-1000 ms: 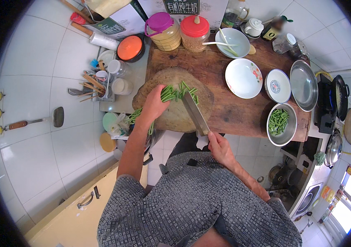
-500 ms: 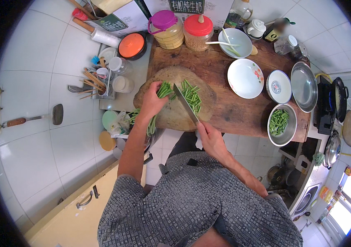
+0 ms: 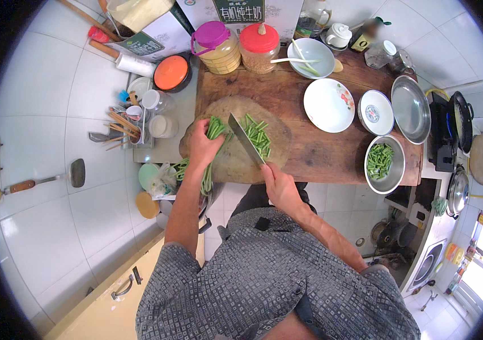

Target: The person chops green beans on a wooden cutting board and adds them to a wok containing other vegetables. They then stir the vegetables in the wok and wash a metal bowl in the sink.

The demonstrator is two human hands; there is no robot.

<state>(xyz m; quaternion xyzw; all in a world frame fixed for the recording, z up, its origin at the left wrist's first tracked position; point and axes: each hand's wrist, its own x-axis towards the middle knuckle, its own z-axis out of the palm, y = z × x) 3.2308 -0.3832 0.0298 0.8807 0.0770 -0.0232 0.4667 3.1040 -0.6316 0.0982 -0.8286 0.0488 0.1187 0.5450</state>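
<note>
A round wooden chopping board (image 3: 235, 164) lies at the table's near left. On its left part my left hand (image 3: 203, 144) is closed around a bunch of long green stalks (image 3: 215, 128), whose long ends trail over the board's near edge. My right hand (image 3: 281, 188) grips the handle of a kitchen knife (image 3: 245, 137). The blade points away and to the left, between the bunch and a pile of short cut green pieces (image 3: 258, 136). More cut pieces (image 3: 379, 161) fill part of a steel bowl (image 3: 400, 170) at the table's right front.
Right of the board stand a white plate (image 3: 323, 107), a patterned bowl (image 3: 375, 103) and a steel pan (image 3: 410, 107). Behind are two lidded jars (image 3: 216, 50) and a bowl with a white spoon (image 3: 315, 54). Chopsticks in a holder (image 3: 131, 127) stand left; a gas stove (image 3: 441, 136) is at right.
The whole view has shifted slightly. Both hands keep their hold, and the knife stays between the bunch and the cut pile, with little visible movement over the board.
</note>
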